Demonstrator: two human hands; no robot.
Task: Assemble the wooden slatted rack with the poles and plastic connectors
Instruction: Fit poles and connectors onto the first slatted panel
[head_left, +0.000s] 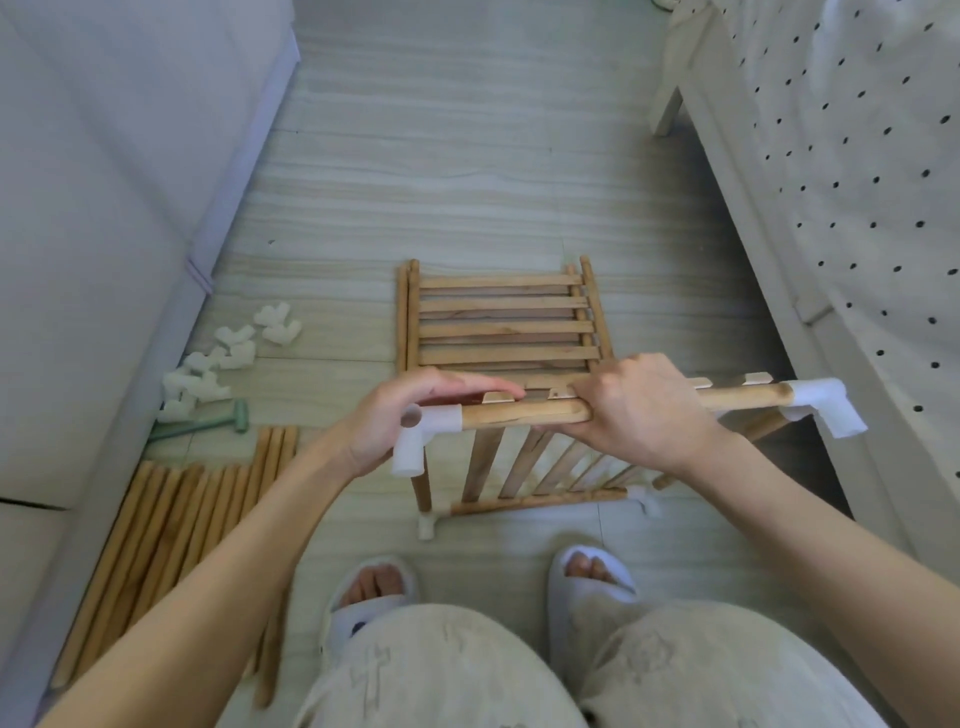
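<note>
A wooden slatted panel stands on edge on the floor in front of my feet, with white plastic connectors at its corners. My right hand grips its top rail near the middle. My left hand holds the top left connector, fingers stretched along the rail. Another white connector caps the rail's right end. Behind the panel, a stack of slatted panels lies flat on the floor. Loose wooden poles lie at the left, and a pile of spare white connectors sits beyond them.
A small green mallet lies between the connectors and the poles. A pale sofa borders the left side. A bed with a dotted cover borders the right. My slippered feet rest on the striped floor just behind the standing panel.
</note>
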